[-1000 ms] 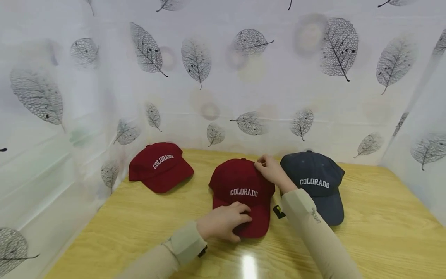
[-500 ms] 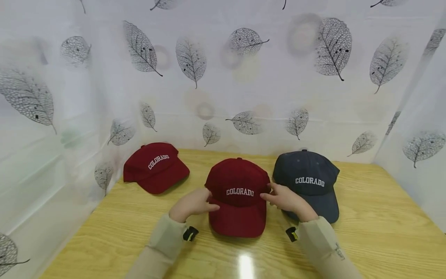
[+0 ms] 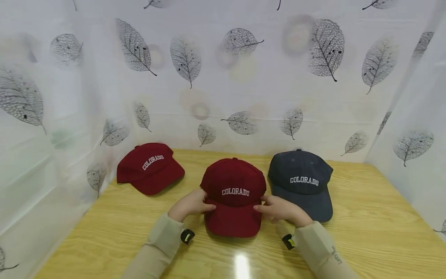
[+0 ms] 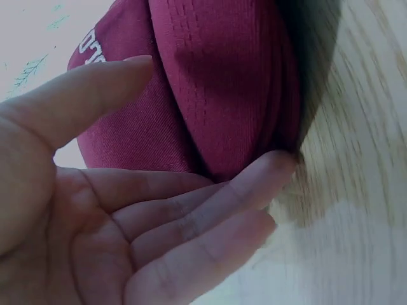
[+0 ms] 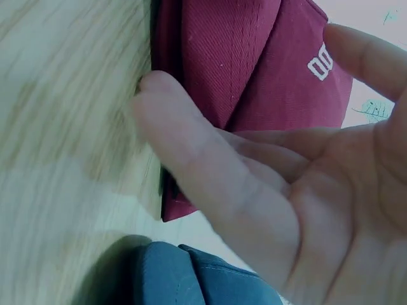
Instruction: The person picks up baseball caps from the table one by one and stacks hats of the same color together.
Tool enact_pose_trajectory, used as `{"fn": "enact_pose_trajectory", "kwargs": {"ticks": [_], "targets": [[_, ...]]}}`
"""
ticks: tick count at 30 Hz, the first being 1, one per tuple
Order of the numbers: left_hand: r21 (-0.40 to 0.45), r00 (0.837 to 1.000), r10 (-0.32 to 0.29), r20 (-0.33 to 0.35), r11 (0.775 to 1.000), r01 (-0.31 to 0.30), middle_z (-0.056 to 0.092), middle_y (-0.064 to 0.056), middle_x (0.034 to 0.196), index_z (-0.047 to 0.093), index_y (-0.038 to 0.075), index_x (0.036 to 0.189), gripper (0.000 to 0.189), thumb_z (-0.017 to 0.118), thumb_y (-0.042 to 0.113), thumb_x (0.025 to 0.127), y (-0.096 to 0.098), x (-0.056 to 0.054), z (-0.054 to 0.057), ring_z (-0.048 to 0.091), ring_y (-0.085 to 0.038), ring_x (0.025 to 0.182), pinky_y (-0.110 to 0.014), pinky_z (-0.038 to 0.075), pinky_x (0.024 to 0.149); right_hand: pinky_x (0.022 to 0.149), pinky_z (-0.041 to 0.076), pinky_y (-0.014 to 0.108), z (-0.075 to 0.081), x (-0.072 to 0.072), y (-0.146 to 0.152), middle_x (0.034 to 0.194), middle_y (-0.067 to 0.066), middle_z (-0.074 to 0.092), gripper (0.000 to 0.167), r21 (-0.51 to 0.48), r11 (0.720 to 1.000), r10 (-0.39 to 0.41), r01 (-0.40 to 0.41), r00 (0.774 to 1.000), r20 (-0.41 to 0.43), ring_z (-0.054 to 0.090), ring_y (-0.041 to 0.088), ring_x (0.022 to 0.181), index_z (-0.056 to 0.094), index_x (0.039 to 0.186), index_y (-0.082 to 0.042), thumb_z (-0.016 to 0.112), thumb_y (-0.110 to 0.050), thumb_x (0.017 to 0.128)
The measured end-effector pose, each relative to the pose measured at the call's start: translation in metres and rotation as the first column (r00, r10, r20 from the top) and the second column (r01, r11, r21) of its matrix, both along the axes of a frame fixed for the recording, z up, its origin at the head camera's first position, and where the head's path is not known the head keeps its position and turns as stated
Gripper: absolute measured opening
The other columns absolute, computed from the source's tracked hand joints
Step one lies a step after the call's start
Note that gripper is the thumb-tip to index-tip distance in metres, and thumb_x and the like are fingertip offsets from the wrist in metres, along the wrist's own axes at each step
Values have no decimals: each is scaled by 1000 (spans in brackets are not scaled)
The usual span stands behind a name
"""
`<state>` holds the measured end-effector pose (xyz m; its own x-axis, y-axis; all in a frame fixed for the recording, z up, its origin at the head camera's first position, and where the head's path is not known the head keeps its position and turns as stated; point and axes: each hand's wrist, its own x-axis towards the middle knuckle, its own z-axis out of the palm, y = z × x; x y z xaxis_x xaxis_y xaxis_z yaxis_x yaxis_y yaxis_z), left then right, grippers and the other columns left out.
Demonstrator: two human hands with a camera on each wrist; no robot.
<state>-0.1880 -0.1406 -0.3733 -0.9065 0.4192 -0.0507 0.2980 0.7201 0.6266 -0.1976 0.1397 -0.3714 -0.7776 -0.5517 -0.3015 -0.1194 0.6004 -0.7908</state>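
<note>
A dark red baseball cap with white COLORADO lettering rests on the table, brim toward me. At its left side my left hand has its fingertips by the edge where crown and brim meet. My right hand mirrors it on the right side, thumb over the brim. In the left wrist view, extended fingers lie along the red cap, whose brim side shows layered edges. Fingers of the right hand likewise reach along the red cap in the right wrist view.
Close to the right of my right hand sits a navy COLORADO cap. Another red cap lies tilted at the back left. Leaf-printed white sheeting walls the wooden table at the back and sides.
My left hand has gone from the brim to the cap's left side. The right hand has come down from the crown to the right side. The view has shifted slightly to the right.
</note>
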Motion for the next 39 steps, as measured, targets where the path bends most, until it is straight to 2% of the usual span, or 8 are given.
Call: {"fn": "enact_pose_trajectory", "kwargs": {"ticks": [9,15,19,23,26,30,35,39], "targets": [[-55,998,65,-22,996,-67,53,-1,71,60,1,86,22,68,19,77,2,-1,-3,46,-14,65,-30,41,60,64,49,40,-2,2,-2,112,17,52,63,-7,999,-32,32,999,12,51,25,96,31,130,10,54,-29,88],[-83,995,97,-15,992,-98,52,-2,70,60,1,84,22,67,21,78,1,-3,-5,45,-14,64,-30,40,59,63,49,38,-4,2,-5,113,18,51,64,-6,999,-39,39,999,3,51,25,95,29,131,10,54,-30,88],[-67,995,72,-68,995,-77,52,-1,68,59,3,78,18,66,20,79,-2,-6,-6,45,-13,62,-30,40,58,61,49,36,-3,2,-5,111,18,52,64,-1,999,-36,36,999,-16,52,23,91,28,131,11,53,-28,88],[-51,988,88,-127,994,-95,58,-4,72,61,1,81,16,64,16,80,-9,-10,-6,54,-15,65,-31,45,62,59,49,35,-2,3,-4,109,18,52,63,1,1000,-30,30,999,-32,53,22,87,28,131,12,53,-28,88],[-62,965,152,-216,984,-169,62,-8,80,63,-2,90,21,64,16,79,-17,-13,-2,59,-20,73,-35,47,66,59,48,35,-2,3,-4,110,18,52,63,1,1000,-29,29,999,-32,53,22,86,28,131,12,53,-28,88],[-99,912,235,-336,954,-282,63,-12,91,63,-1,98,28,66,18,79,-32,-15,4,60,-26,83,-39,48,68,60,49,36,-2,3,-3,111,19,51,63,3,1000,-28,28,999,-31,52,23,87,28,130,13,54,-27,88],[-103,864,292,-411,926,-363,61,-13,95,63,-1,98,26,65,15,78,-54,-16,3,57,-29,87,-42,46,70,61,49,36,-2,3,-3,112,19,51,63,9,1000,-22,23,999,-42,52,25,93,28,131,12,53,-28,88],[-103,838,322,-440,909,-403,60,-14,95,63,-2,98,25,67,11,76,-71,-19,0,56,-30,88,-44,46,70,59,49,35,-3,3,-5,112,19,51,62,12,1000,-16,16,998,-55,52,25,93,29,131,11,53,-29,89]]}}
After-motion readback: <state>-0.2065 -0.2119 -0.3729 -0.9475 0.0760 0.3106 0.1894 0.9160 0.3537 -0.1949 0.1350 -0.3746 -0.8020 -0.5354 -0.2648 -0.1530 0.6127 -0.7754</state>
